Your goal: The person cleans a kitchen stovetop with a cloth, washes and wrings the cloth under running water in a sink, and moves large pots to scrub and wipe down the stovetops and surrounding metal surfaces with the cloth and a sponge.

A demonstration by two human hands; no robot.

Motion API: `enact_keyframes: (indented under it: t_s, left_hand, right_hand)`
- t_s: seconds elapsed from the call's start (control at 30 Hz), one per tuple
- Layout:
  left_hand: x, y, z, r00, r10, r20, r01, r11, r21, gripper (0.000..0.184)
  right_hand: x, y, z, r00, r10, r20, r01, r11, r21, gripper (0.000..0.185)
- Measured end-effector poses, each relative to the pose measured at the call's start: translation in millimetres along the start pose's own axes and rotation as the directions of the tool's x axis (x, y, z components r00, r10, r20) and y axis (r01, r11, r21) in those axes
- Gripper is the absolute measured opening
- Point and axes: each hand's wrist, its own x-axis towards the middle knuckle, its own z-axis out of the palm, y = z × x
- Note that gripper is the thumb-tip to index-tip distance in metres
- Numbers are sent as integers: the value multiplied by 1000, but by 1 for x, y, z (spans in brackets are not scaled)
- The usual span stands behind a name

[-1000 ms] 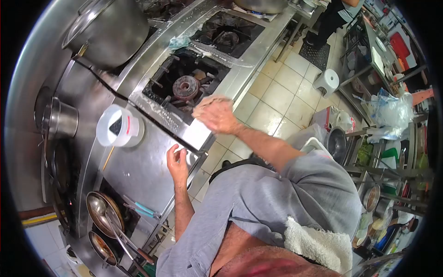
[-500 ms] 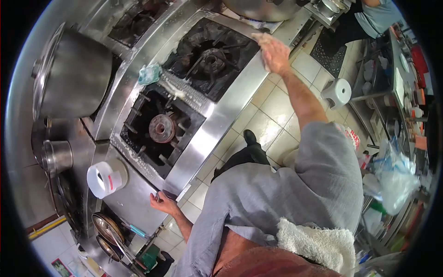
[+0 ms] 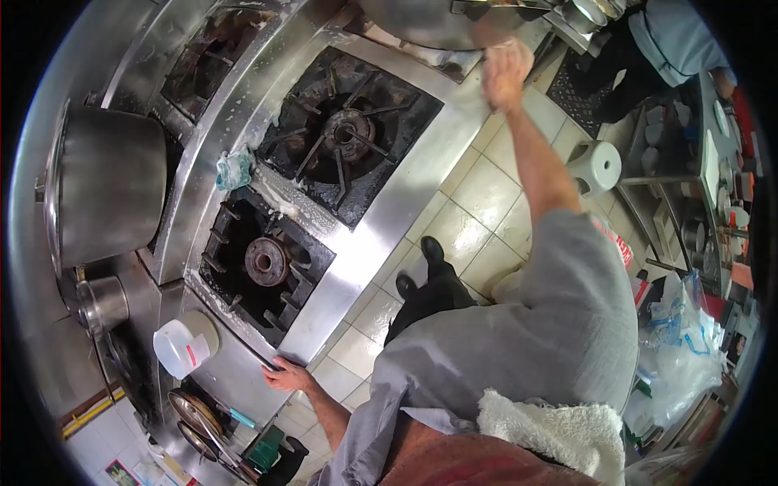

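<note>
My right hand [image 3: 504,79] is stretched far out over the right end of the steel stove's front ledge [image 3: 413,178]. It presses down on a pale cloth [image 3: 520,55], partly hidden and smeared by motion, beside a large metal pan [image 3: 421,20]. My left hand [image 3: 289,376] rests at the ledge's near left end, fingers extended against the edge, holding nothing. Between the hands lie two black burners: the right burner [image 3: 347,136] with a spoked grate and the left burner [image 3: 266,262]. A wet teal cloth [image 3: 234,168] sits behind them amid soapy foam [image 3: 279,202].
A big lidded stockpot [image 3: 113,182] and a small pot [image 3: 105,304] stand at left. A white plastic tub [image 3: 186,344] is on the steel counter. A white stool [image 3: 596,166] stands on the tiles near a co-worker [image 3: 673,40]. Shelving [image 3: 664,194] lines the right.
My right hand has slid farther right along the ledge with the cloth, up to the large pan. My left hand stays at the edge, its fingers straighter. The view has shifted slightly.
</note>
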Motion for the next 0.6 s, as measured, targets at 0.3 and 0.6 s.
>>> enact_keyframes:
  t_s: [0.3,0.6]
  left_hand:
    - [-6,1,7,994,-98,-53,101,994,49,57]
    - [-48,85,18,981,-176,-78,188,964,185,58]
  right_hand:
    - [-82,-101,-83,980,-130,148,82,953,293,45]
    - [124,141,26,890,13,456,87,976,-197,49]
